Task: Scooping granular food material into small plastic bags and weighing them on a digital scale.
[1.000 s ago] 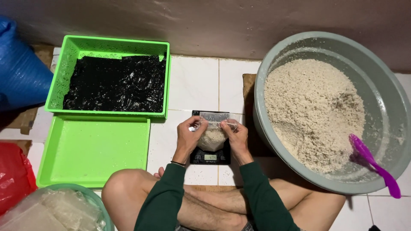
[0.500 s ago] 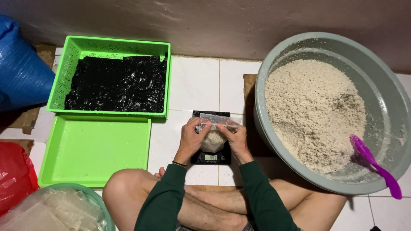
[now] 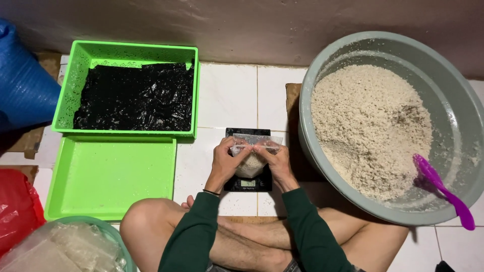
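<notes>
A small clear plastic bag part-filled with pale grain rests on a black digital scale on the white tiled floor. My left hand pinches the bag's top edge on the left. My right hand pinches the same top edge on the right, and both sets of fingers press along the bag's mouth. Both arms wear dark green sleeves. My crossed legs sit just below the scale.
A large grey basin of pale grain with a purple scoop stands at right. A green tray lined with black plastic and a green lid lie at left. A blue sack, red bag and bowl of clear bags sit further left.
Both hands have shifted slightly along the bag's top edge over the scale; the bag stays on the scale.
</notes>
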